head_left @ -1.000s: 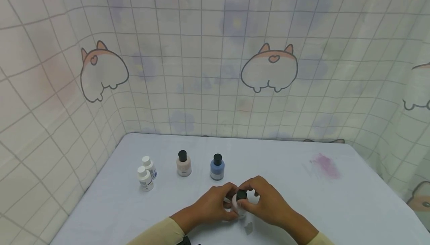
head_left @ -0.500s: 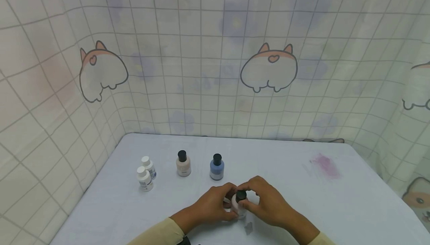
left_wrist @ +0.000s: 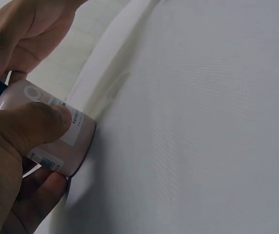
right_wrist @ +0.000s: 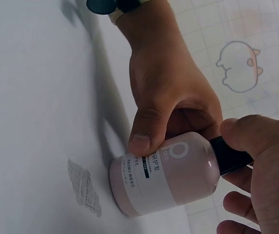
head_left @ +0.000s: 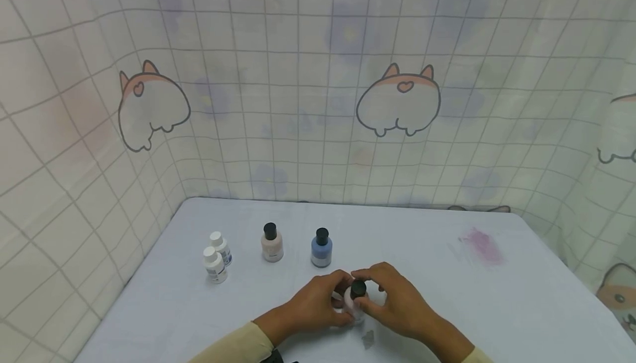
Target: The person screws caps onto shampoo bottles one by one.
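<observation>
A pale pink bottle [right_wrist: 163, 175] with a white label and printed text stands upright on the table near its front. My left hand [head_left: 318, 303] grips the bottle's body from the left, thumb across the label and fingers round the other side. At the top is a black cap [head_left: 358, 288], which my right hand [head_left: 399, 302] pinches. In the right wrist view the right thumb [right_wrist: 234, 134] lies against the cap, with the other fingers curled on its far side. Seen from the left wrist, the bottle's base is right at the white tabletop [left_wrist: 202, 126].
Behind the hands stand a blue bottle [head_left: 321, 251] and a beige bottle [head_left: 272, 246], both black-capped. Two small white bottles [head_left: 215, 268] sit close together at the left. A pink smudge [head_left: 481, 246] marks the cloth at right, a grey patch [head_left: 368, 339] lies near the held bottle.
The fingers of my right hand have shifted slightly at the black cap. My left hand keeps the same hold on the pink bottle, and the other bottles stand where they were.
</observation>
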The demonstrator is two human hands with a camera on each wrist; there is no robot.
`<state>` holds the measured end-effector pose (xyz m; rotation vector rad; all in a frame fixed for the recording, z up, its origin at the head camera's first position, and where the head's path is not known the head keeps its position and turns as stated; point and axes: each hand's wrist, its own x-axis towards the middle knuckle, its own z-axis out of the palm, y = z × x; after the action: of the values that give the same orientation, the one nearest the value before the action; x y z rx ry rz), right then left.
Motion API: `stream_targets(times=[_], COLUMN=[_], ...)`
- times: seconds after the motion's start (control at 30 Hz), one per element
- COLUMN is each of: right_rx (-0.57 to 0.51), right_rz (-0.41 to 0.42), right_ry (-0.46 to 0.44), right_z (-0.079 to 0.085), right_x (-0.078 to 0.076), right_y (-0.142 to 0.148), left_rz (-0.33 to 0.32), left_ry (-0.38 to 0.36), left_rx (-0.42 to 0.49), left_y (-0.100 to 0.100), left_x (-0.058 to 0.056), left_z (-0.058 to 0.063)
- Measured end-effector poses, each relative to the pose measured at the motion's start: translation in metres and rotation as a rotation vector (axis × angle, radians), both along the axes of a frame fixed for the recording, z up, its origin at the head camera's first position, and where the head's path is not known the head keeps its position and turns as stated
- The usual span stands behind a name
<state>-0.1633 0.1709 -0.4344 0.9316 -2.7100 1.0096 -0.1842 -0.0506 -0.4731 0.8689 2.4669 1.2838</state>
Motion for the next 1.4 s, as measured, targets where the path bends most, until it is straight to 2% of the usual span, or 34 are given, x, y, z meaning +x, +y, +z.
stream_targets(times=[0.23, 0.43, 0.67, 0.9, 1.17, 1.4], right_rx=[-0.034, -0.056, -0.059, -0.06, -0.064, -0.054], right_rz=[-0.048, -0.076, -0.13, -0.134, -0.164, -0.18], right_ry=[-0.059, -0.013, -0.066, -0.001, 0.027, 0.026], right_z=[0.0, -0.001, -0.002, -0.006, -0.007, -0.007], right_x=[0.0, -0.001, 0.001, -0.001, 0.0, -0.002], right_y=[0.009, 0.02, 0.029, 0.035, 0.041, 0.045], left_rz=[0.026, 0.043, 0.099, 0.134, 0.157, 0.212], left_ry=[-0.035, -0.011, 0.0, 0.038, 0.09, 0.101], left_rx=[0.045, 0.069, 0.078, 0.095, 0.124, 0.112], left_y=[0.002, 0.004, 0.007, 0.014, 0.025, 0.034], left_x=[-0.003, -0.006, -0.013, -0.019, -0.029, -0.033], left_z=[-0.002, -0.002, -0.004, -0.002, -0.008, -0.005])
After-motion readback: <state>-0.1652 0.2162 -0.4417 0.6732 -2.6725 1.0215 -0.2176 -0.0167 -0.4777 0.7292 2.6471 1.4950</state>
